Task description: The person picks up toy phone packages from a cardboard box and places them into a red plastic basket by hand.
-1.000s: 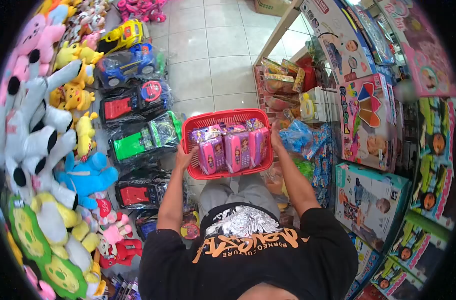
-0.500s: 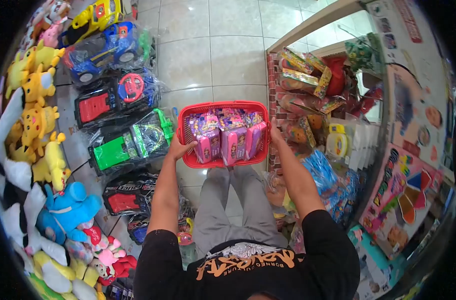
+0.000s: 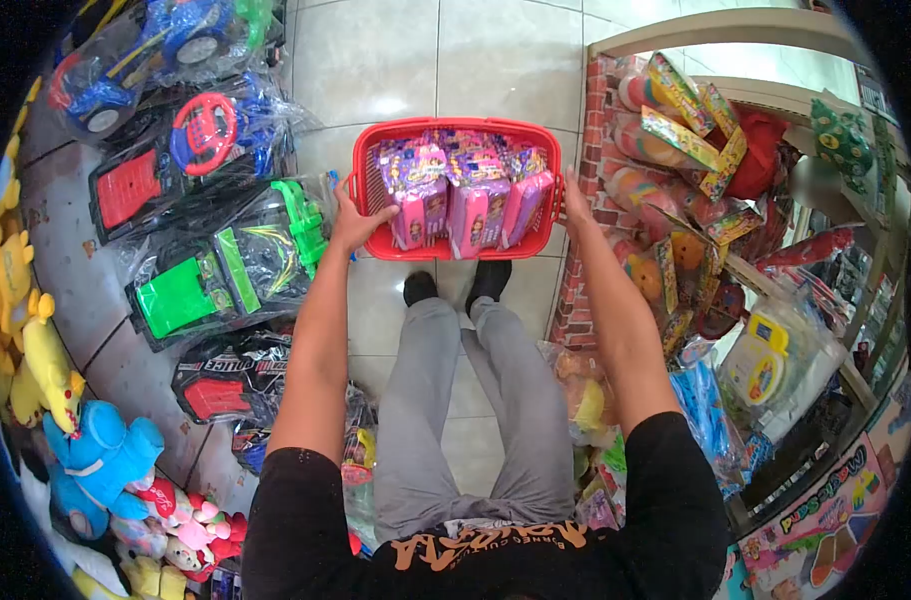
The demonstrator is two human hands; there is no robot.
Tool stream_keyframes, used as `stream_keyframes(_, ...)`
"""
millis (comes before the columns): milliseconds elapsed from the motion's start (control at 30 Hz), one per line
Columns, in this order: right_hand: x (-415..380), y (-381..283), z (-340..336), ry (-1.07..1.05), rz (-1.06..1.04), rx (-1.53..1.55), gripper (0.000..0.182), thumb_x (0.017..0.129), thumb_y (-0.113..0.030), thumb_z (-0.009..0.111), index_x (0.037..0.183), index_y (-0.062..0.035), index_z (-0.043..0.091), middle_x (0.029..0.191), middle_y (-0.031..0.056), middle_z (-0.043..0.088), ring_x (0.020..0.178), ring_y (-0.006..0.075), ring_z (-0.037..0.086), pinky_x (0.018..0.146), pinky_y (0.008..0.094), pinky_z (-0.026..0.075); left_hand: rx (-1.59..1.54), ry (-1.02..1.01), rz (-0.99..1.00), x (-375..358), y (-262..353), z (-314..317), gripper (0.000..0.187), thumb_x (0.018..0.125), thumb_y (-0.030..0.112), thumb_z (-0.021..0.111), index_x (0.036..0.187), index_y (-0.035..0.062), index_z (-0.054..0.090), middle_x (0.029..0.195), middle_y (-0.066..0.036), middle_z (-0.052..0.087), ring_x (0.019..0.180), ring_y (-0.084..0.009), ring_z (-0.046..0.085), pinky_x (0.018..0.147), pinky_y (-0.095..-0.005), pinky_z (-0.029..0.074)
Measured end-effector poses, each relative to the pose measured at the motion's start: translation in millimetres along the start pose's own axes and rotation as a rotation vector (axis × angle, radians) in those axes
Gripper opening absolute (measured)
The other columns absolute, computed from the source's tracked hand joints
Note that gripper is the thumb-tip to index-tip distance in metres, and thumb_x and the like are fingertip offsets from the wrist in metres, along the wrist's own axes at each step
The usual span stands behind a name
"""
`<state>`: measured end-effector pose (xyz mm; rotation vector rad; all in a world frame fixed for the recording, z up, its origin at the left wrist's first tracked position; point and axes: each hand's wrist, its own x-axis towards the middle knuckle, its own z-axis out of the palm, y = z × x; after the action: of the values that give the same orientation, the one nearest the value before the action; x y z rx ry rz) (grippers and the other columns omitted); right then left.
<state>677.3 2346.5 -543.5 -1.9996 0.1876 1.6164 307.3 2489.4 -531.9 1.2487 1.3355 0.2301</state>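
Out in front of me, above the floor, I carry a red plastic basket (image 3: 375, 243) with both arms stretched forward. My left hand (image 3: 357, 222) grips its left side, the thumb lying over the rim. On the opposite side my right hand (image 3: 573, 205) is closed on the basket's right edge, its fingers partly hidden behind the wall. Inside stand pink and purple packages (image 3: 475, 212) in clear plastic, with printed pictures and colourful tops, set in rows.
Plastic-wrapped toy vehicles (image 3: 180, 300) line the left side, with plush toys (image 3: 100, 450) beyond them. To the right, a brick-patterned stand (image 3: 582, 250) holds bagged toys (image 3: 665, 200). Pale floor tiles (image 3: 365, 60) run ahead between them. A boxed Magic Sand set (image 3: 825, 520) is at lower right.
The basket is higher in view, still in both hands. My feet now show below it. The shelves and toys on both sides have shifted as my view moved.
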Motion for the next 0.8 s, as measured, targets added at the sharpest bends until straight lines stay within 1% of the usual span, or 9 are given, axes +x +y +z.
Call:
stream_keyframes(100, 13, 5, 3, 0.005, 0.005, 0.015, 0.073, 0.079, -0.074, 0.034, 0.123, -0.0180, 0.050, 0.113, 0.0051, 0.054, 0.104, 0.0226, 0.046, 0.093, 0.0439, 0.033, 0.047, 0.011, 0.005, 11, -14, 2, 0.099, 0.062, 0.027, 0.083, 0.129, 0.0031, 0.014, 0.121, -0.020, 0.047, 0.108, -0.0241, 0.052, 0.094, -0.0362, 0.043)
stream_keyframes(200, 14, 13, 5, -0.027, -0.013, -0.009, 0.079, 0.079, -0.071, 0.041, 0.139, -0.0205, 0.032, 0.136, 0.0084, 0.040, 0.129, 0.0278, 0.029, 0.102, 0.0534, 0.022, -0.071, -0.073, -0.012, 12, -26, 5, 0.104, 0.069, 0.021, 0.079, 0.136, 0.0061, 0.002, 0.122, -0.018, 0.048, 0.106, -0.0235, 0.054, 0.092, -0.0367, 0.044)
stream_keyframes(300, -10, 19, 8, 0.200, -0.050, -0.020, 0.078, 0.080, -0.068, 0.044, 0.134, -0.0123, 0.035, 0.133, 0.0096, 0.042, 0.122, 0.0261, 0.037, 0.097, 0.0521, 0.029, -0.111, 0.042, 0.052, -2, -31, 2, 0.108, 0.070, 0.030, 0.078, 0.140, 0.0058, 0.000, 0.129, -0.020, 0.040, 0.117, -0.0265, 0.046, 0.099, -0.0389, 0.038)
stream_keyframes(333, -21, 21, 5, 0.210, -0.052, -0.028, 0.079, 0.078, -0.068, 0.046, 0.139, -0.0185, 0.031, 0.138, 0.0098, 0.037, 0.127, 0.0301, 0.034, 0.102, 0.0522, 0.024, 0.030, 0.115, 0.024, -9, -39, -1, 0.108, 0.069, 0.035, 0.077, 0.140, 0.0023, 0.003, 0.132, -0.021, 0.037, 0.122, -0.0286, 0.039, 0.102, -0.0395, 0.032)
stream_keyframes(467, -34, 91, -5, 0.288, -0.133, -0.344, 0.073, 0.082, -0.063, 0.046, 0.128, -0.0061, 0.045, 0.130, 0.0170, 0.046, 0.123, 0.0297, 0.039, 0.098, 0.0443, 0.034, 0.382, 0.160, -0.062, -65, -54, -5, 0.098, 0.069, 0.045, 0.073, 0.136, -0.0024, 0.020, 0.133, -0.026, 0.034, 0.124, -0.0373, 0.034, 0.104, -0.0433, 0.028)
stream_keyframes(533, -94, 94, 8, 0.115, -0.160, -0.376, 0.061, 0.087, -0.050, 0.049, 0.119, 0.0017, 0.051, 0.119, 0.0188, 0.055, 0.112, 0.0265, 0.050, 0.096, 0.0374, 0.037, 0.536, 0.114, -0.004, -109, -60, 5, 0.090, 0.070, 0.043, 0.073, 0.132, -0.0028, 0.028, 0.128, -0.027, 0.039, 0.119, -0.0392, 0.039, 0.101, -0.0434, 0.031)
stream_keyframes(567, -43, 174, -2, -0.004, -0.295, -0.280, 0.055, 0.086, -0.047, 0.053, 0.110, 0.0025, 0.058, 0.108, 0.0171, 0.061, 0.103, 0.0235, 0.055, 0.091, 0.0361, 0.041, 0.564, 0.016, -0.030, -129, -70, 12, 0.079, 0.070, 0.042, 0.072, 0.125, -0.0029, 0.038, 0.122, -0.026, 0.045, 0.115, -0.0389, 0.043, 0.098, -0.0429, 0.034)
stream_keyframes(700, -157, 171, 31, -0.145, -0.234, -0.606, 0.048, 0.084, -0.045, 0.057, 0.098, 0.0013, 0.063, 0.095, 0.0150, 0.065, 0.091, 0.0208, 0.059, 0.082, 0.0345, 0.045, 0.440, -0.444, -0.320, -209, -16, 33, 0.061, 0.074, 0.054, 0.062, 0.106, 0.0025, 0.057, 0.099, -0.023, 0.061, 0.096, -0.0354, 0.058, 0.085, -0.0404, 0.045)
stream_keyframes(800, -216, 167, 49, -0.222, -0.228, -0.639, 0.047, 0.084, -0.045, 0.058, 0.098, 0.0002, 0.064, 0.093, 0.0137, 0.065, 0.089, 0.0199, 0.059, 0.081, 0.0337, 0.045, 0.415, -0.445, -0.285, -256, 0, 44, 0.058, 0.074, 0.053, 0.061, 0.105, 0.0044, 0.058, 0.101, -0.022, 0.062, 0.098, -0.0346, 0.058, 0.085, -0.0389, 0.045)
